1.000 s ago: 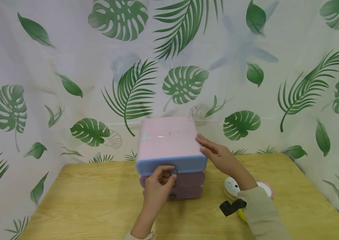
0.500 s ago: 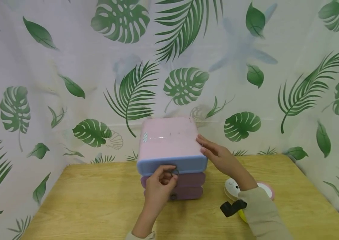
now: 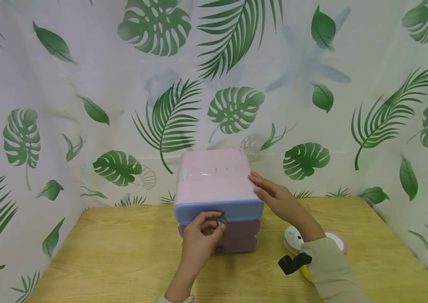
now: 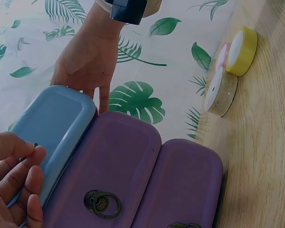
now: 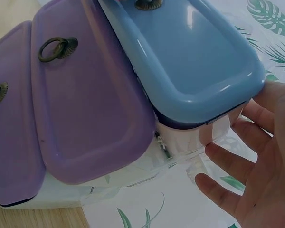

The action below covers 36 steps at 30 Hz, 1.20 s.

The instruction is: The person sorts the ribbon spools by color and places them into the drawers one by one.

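Observation:
A small drawer unit with a pink top [image 3: 214, 174] stands on the table, its blue drawer front [image 3: 193, 213] above two purple drawer fronts [image 5: 85, 95]. My left hand [image 3: 199, 237] pinches the blue drawer's dark ring pull [image 3: 221, 221] between thumb and fingers. In the left wrist view, that hand [image 4: 12, 183] covers most of this ring. My right hand [image 3: 280, 202] rests its spread fingers against the unit's right side, close behind the blue front. Dark metal ring pulls [image 4: 104, 204] hang on the purple fronts.
Right of the unit, partly under the right forearm, are a white roll-like thing [image 3: 292, 239], a pink-rimmed round one [image 3: 341, 242] and a yellow one [image 4: 242, 51]. A black strap piece [image 3: 293, 264] sits at the right cuff. Behind the wooden table [image 3: 115, 248] hangs a leaf-print sheet [image 3: 229, 143].
The head view has shifted slightly. The left hand has come down a little with the ring pull, whose loop shows more plainly. The right hand stays against the unit's side.

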{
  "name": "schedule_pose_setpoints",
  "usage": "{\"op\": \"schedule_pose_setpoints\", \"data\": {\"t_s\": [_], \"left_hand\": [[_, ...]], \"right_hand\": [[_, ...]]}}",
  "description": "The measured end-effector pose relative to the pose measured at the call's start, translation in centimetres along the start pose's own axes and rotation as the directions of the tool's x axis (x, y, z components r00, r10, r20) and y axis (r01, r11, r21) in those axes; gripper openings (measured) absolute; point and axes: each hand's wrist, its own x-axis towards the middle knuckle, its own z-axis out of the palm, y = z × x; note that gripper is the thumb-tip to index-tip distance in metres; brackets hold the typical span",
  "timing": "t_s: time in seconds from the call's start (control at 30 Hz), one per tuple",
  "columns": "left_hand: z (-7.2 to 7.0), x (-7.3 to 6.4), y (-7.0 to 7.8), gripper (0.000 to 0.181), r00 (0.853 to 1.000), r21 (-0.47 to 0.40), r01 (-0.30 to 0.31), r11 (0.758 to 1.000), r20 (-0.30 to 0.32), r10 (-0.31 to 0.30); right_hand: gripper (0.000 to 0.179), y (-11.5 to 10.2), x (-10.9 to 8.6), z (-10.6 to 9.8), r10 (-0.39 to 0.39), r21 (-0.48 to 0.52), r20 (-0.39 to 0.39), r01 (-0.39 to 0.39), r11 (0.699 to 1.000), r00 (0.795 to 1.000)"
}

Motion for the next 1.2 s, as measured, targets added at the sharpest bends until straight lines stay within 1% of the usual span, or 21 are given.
{"op": "schedule_pose_setpoints", "data": {"t_s": [0.17,0.37,0.53,0.73,0.9,1.07,1.2], "left_hand": [[-0.1,-0.4,0.1,0.025,1.0,-0.017,0.021,1.0,0.013,-0.021],[-0.3,-1.1,0.4,0.026,0.999,-0.033,0.045,0.998,0.028,-0.045],[-0.3,-1.9,0.6,0.026,0.997,-0.071,0.064,0.995,0.035,-0.062],[-0.4,-2.8,0.8,0.029,0.994,-0.119,0.095,0.988,0.055,-0.089],[-0.6,-3.7,1.0,0.03,0.99,-0.106,0.125,0.986,0.075,-0.117],[-0.6,-4.2,1.3,0.03,0.986,-0.097,0.147,0.984,0.091,-0.138],[-0.7,-4.8,1.6,0.03,0.983,-0.082,0.162,0.983,0.104,-0.153]], "right_hand": [[0.048,0.0,0.1,0.1,0.024,-0.001,-0.001,-0.024,1.0,1.0],[0.048,-0.1,0.1,0.0,0.015,-0.01,-0.01,-0.015,1.0,1.0],[0.048,-0.1,0.1,0.1,0.009,0.008,-0.007,-0.009,1.0,1.0],[0.049,-0.1,-0.1,0.2,0.017,0.001,-0.001,-0.017,1.0,1.0],[0.049,-0.1,-0.1,0.4,0.028,0.009,-0.001,-0.028,1.0,1.0],[0.048,-0.2,-0.1,0.4,0.028,0.017,-0.005,-0.028,0.999,1.0],[0.049,-0.2,0.0,0.3,0.037,0.004,-0.007,-0.037,0.999,0.999]]}}
